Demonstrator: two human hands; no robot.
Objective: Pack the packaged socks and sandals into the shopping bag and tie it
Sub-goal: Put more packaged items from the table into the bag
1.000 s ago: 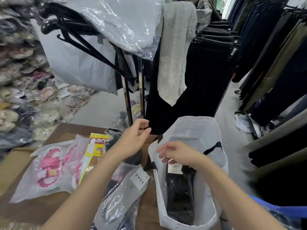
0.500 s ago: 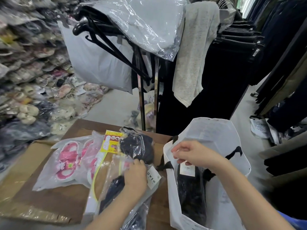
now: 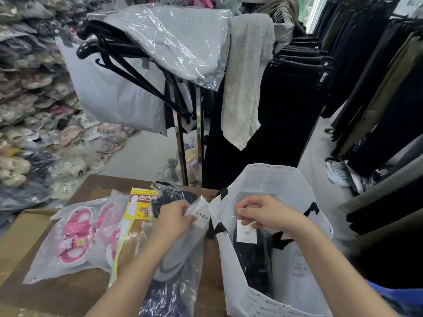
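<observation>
Both hands engaged: one sock pack gripped, one standing in the bag.

I read my left hand (image 3: 175,221) clenched round the grey sock pack (image 3: 180,248), which lies on the tabletop (image 3: 68,291) just beside the white shopping bag (image 3: 286,181). My right hand (image 3: 266,213) pinches the clear top of the black sock pack (image 3: 251,255) standing inside that bag. The pink sandals pack (image 3: 71,236) lies at the left of the tabletop, well apart from the bag.

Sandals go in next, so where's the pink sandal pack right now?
Head view: the pink sandal pack lies on the table at left, beside the yellow-labelled packet, outside the shopping bag.
</observation>
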